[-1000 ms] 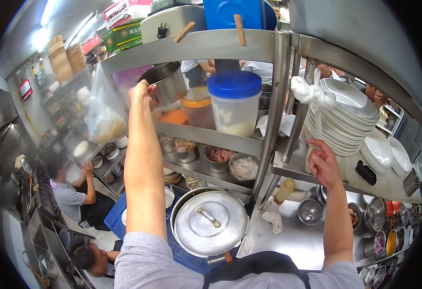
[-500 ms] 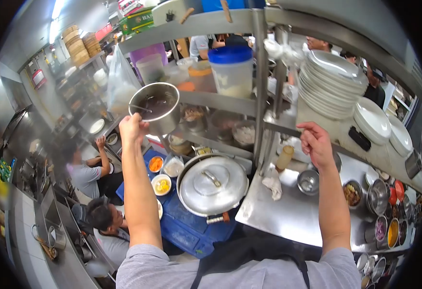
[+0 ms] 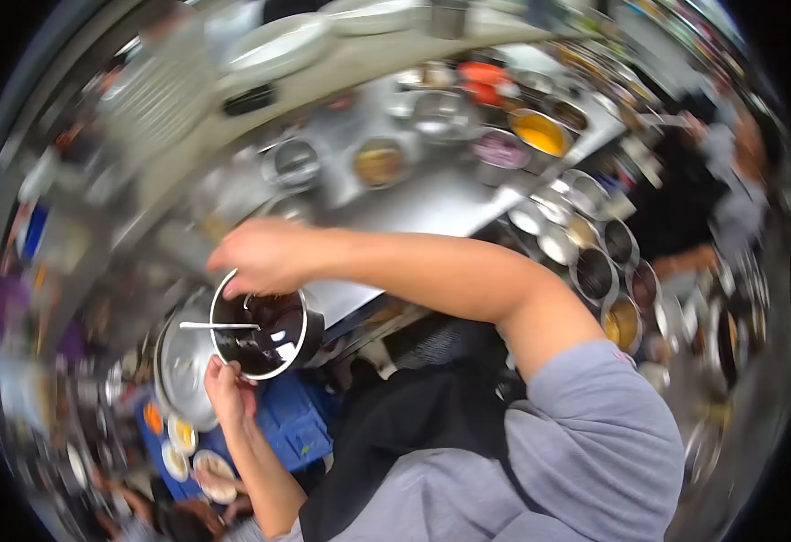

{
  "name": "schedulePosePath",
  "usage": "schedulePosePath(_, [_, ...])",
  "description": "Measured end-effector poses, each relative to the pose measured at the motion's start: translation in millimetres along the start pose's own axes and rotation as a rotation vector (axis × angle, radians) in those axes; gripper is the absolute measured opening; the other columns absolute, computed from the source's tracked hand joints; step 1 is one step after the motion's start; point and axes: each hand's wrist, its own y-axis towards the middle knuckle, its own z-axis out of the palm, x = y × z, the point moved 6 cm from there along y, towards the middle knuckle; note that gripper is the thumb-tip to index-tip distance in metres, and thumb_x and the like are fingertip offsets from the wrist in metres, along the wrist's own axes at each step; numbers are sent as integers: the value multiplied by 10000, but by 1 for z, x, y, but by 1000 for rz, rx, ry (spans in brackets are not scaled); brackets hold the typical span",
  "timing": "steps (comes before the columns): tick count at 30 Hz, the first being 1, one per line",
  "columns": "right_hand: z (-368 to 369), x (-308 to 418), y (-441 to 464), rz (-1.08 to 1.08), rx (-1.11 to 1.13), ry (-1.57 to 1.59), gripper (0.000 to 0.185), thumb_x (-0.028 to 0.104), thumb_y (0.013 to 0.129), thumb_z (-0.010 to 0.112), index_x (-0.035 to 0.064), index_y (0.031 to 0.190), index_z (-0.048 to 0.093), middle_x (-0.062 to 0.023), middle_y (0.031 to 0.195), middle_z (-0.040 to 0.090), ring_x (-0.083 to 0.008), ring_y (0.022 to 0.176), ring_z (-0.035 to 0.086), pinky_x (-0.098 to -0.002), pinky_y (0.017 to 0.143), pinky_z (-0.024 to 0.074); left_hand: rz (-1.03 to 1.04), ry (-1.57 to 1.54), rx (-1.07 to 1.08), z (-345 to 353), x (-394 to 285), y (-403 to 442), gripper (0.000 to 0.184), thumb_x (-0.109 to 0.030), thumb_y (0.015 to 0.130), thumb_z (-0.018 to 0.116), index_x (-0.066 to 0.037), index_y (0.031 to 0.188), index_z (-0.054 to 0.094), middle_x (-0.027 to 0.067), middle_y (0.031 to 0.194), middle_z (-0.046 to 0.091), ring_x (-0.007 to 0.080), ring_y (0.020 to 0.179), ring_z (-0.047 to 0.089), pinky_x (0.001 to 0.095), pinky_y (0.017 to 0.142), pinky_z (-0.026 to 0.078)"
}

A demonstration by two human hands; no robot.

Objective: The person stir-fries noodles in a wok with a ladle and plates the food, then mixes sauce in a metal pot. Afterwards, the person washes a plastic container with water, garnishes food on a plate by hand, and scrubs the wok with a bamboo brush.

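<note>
Saucepan (image 3: pixel 315 327) and kitchen: it is held up in the middle of the work area, between the two hands, tipped enough for its inside to show.
Steel counter (image 3: pixel 424 206): beyond the saucepan and to its right, with metal bowls and tubs on it.
Blue table (image 3: pixel 294 417): below the saucepan, seemingly well apart from it.
Co-worker (image 3: pixel 689 194): far to the saucepan's right, blurred.
Lidded pot (image 3: pixel 181 366): below the saucepan and to its left, partly hidden.
Dark liquid (image 3: pixel 278 318): inside the saucepan. It could slop over the lower side, I judge, if the tilt grows or the person turns sharply.
Right hand (image 3: pixel 264 255): at the saucepan's far rim, fingers bent over the edge and inward. Whether they pinch the metal or only rest there, I cannot tell. Fingertips this close could touch the contents if they slip down.
Left hand (image 3: pixel 229 388): at the saucepan's near rim, thumb and fingers clamped on its edge. That small hold could let the vessel swing or drop if its weight shifts or the rim is slick.
Bowl of yellow food (image 3: pixel 181 435): below the saucepan, to its left; drips could reach it if a spill runs that way.
Spoon handle (image 3: pixel 201 325): lies across the saucepan's left rim, sticking out. A knock from either hand could flip it and splash.
</note>
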Motion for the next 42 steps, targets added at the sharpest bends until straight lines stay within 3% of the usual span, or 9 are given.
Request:
schedulePosePath(4, [-18, -54, -51, 496, 225, -179, 457, 425, 782, 702, 28, 1005, 665, -176, 985, 680, -341, 996, 639, -443, 803, 506, -115, -63, 308, 119, 50, 13, 91, 37, 809, 532, -51, 817, 512, 65, 711, 594, 138, 478, 549, 262, 419, 486])
schedulePosePath(7, [-46, -95, -107, 705, 116, -148, 433, 439, 771, 709, 68, 994, 684, -164, 983, 688, -334, 994, 640, -443, 802, 503, -197, -2, 524, 208, 76, 10, 97, 62, 792, 528, -31, 812, 506, 89, 696, 596, 155, 466, 559, 270, 436, 513])
schedulePosePath(14, [-81, -160, -204, 874, -88, -123, 331, 377, 775, 689, 127, 992, 687, -126, 925, 694, -324, 961, 643, -454, 805, 490, -310, 133, 931, 352, 104, 3, 135, 102, 756, 523, -18, 754, 462, 83, 650, 553, 160, 470, 553, 290, 438, 522])
schedulePosePath(19, [-95, -167, -247, 1019, -5, -355, 200, 224, 798, 610, 124, 964, 655, -135, 883, 683, -338, 907, 650, -463, 780, 505, -271, 321, 1106, 403, 112, 8, 170, 95, 754, 528, -31, 697, 429, 59, 603, 487, 162, 448, 513, 296, 405, 480])
schedulePosePath(21, [-128, -124, -260, 1132, -112, -411, 182, 201, 825, 567, 103, 970, 619, -149, 832, 665, -371, 838, 637, -471, 728, 494, -336, 268, 1141, 415, 127, 15, 186, 100, 742, 517, -40, 685, 408, 60, 573, 467, 171, 425, 503, 296, 404, 476])
schedulePosePath(26, [-124, -93, -358, 1036, -520, -256, 171, 217, 873, 568, 58, 895, 625, -147, 703, 631, -351, 696, 619, -435, 634, 481, -357, 263, 1218, 440, 145, 15, 200, 104, 735, 505, -49, 688, 384, 44, 598, 450, 166, 435, 498, 306, 420, 495])
schedulePosePath(32, [-62, -71, -436, 1250, -1053, 48, 199, 190, 933, 557, 21, 906, 660, -37, 652, 624, -88, 549, 555, -266, 530, 440, -352, 410, 1248, 471, 151, -19, 204, 98, 750, 511, -54, 704, 383, 48, 617, 453, 168, 444, 510, 307, 437, 505])
schedulePosePath(37, [-42, -55, -498, 1320, -1151, 241, 213, 179, 962, 533, 2, 937, 650, -20, 682, 608, -69, 594, 552, -221, 546, 457, -388, 392, 1220, 494, 176, -55, 206, 108, 760, 519, -48, 708, 393, 57, 637, 472, 169, 443, 511, 302, 431, 499])
schedulePosePath(42, [-19, -43, -576, 1217, -1470, 628, 223, 190, 972, 532, 14, 889, 641, -34, 674, 618, -72, 543, 554, -201, 495, 429, -383, 425, 1205, 515, 194, -93, 201, 116, 760, 514, -43, 710, 402, 50, 628, 464, 168, 438, 502, 294, 427, 497])
